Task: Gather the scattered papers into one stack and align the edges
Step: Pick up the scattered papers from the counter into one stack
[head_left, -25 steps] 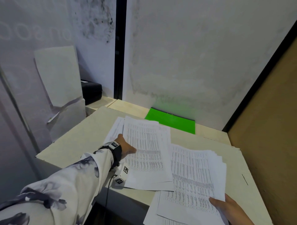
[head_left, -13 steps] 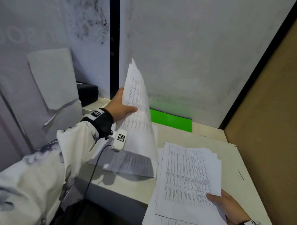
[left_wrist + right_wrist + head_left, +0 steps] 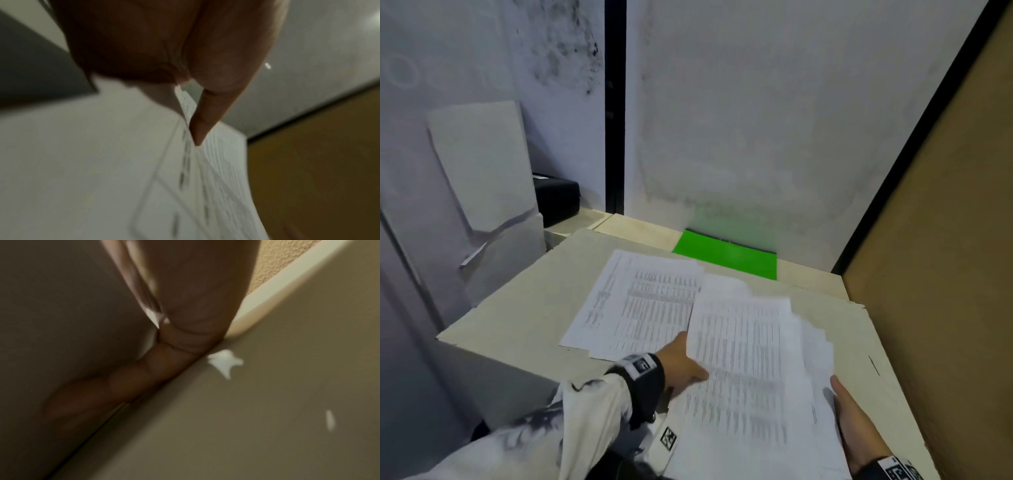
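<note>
Printed white sheets lie in two groups on the beige table (image 3: pixel 517 308). A few loose papers (image 3: pixel 640 305) lie flat at the middle. The bigger paper stack (image 3: pixel 750 383), fanned and uneven, overhangs the near edge on the right. My left hand (image 3: pixel 697 371) pinches the top sheets of that stack at their left edge, thumb on top. In the left wrist view the fingers (image 3: pixel 197 129) pinch the blurred sheets (image 3: pixel 222 170). My right hand (image 3: pixel 842 397) grips the stack's right edge. In the right wrist view its fingers (image 3: pixel 144 378) curl under the paper.
A bright green sheet (image 3: pixel 726 253) lies at the back against the wall. A black box (image 3: pixel 556 197) sits at the back left beside a leaning white board (image 3: pixel 482 171). A brown panel (image 3: pixel 945 240) closes off the right side.
My left hand lifted sheets off the middle pile, swung them upright, then brought them down to the right onto the stack in my right hand. The right hand has stayed on the stack.
</note>
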`<state>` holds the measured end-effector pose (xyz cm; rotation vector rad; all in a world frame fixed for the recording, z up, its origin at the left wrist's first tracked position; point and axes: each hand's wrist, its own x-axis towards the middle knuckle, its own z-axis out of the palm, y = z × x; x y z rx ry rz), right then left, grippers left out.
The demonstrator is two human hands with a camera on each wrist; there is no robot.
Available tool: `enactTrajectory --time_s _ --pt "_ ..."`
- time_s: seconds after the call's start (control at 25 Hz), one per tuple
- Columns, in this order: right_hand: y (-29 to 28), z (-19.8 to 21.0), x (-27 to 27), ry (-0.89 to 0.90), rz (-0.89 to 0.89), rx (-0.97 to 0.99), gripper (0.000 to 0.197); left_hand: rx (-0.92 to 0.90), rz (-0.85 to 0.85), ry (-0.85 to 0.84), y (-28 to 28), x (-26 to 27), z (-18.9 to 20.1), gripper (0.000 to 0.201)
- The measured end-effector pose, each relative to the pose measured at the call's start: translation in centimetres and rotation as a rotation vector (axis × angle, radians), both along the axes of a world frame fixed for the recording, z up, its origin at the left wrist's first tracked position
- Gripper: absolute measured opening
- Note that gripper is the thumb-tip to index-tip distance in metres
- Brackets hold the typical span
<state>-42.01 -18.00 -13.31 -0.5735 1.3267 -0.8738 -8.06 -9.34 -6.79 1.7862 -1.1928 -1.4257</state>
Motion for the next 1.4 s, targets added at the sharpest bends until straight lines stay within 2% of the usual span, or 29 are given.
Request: enactTrajectory --time_s 0.04,0.08,0.2,0.24,0.36,0.48,0.56,0.64,0.76,0.88,0.96,1.04,1.12,1.24,1.4 --pt "0.7 1.7 1.0 -0.035 -0.006 0.019 0.088 -0.022 -0.031 -0.132 0.6 -0.3 -0.3 0.073" --pt "1.3 2.9 1.6 -0.016 0.030 0.044 0.085 -0.040 -0.044 -0.148 1.1 -0.5 -0.5 0.076" --pt "2.2 4.5 2.2 -0.069 0.235 0.043 0.057 -0.137 -0.105 -0.117 2.1 -1.6 0.8 0.078" --pt "2.3 4.7 2.2 -0.047 0.279 0.017 0.055 -0.167 -0.126 -0.134 2.1 -2.0 1.1 0.078" --pt "2.7 4.7 2.3 0.032 0.421 -0.131 0.062 -0.179 -0.197 -0.202 1.6 -2.7 1.1 0.062" --pt "2.5 4.1 2.0 0.066 0.438 -0.150 0.052 -0.067 -0.294 -0.459 0.3 -1.9 1.7 0.036" --pt "2.1 3.6 1.7 0.045 0.440 -0.154 0.053 -0.042 -0.261 -0.627 -0.9 0.6 3.1 0.043" --pt "1.7 2.9 1.5 0.024 0.462 -0.162 0.068 -0.014 -0.125 -0.753 -2.0 5.2 3.9 0.057" --pt "1.3 1.9 1.5 0.020 0.445 -0.184 0.088 0.197 0.113 -0.936 -2.4 12.6 4.1 0.105" --pt "1.0 1.5 1.4 -0.018 0.459 -0.182 0.100 0.339 0.246 -0.882 -2.0 15.9 2.0 0.142" --pt "0.9 1.5 1.3 -0.034 0.462 -0.166 0.095 0.303 0.244 -0.984 -1.3 15.2 0.5 0.149" --pt "0.8 1.7 1.1 -0.054 0.478 -0.158 0.092 0.252 0.238 -1.083 -1.3 14.3 -0.6 0.144" --pt "1.0 2.0 1.1 -0.084 0.497 -0.155 0.087 0.246 0.237 -1.091 -1.5 14.5 -0.5 0.133" --pt "1.2 2.3 1.2 -0.091 0.512 -0.150 0.076 0.275 0.268 -0.992 -1.8 16.1 0.2 0.129" --pt "1.3 2.5 1.3 -0.076 0.507 -0.150 0.082 0.237 0.318 -0.883 -1.8 16.6 0.6 0.123"
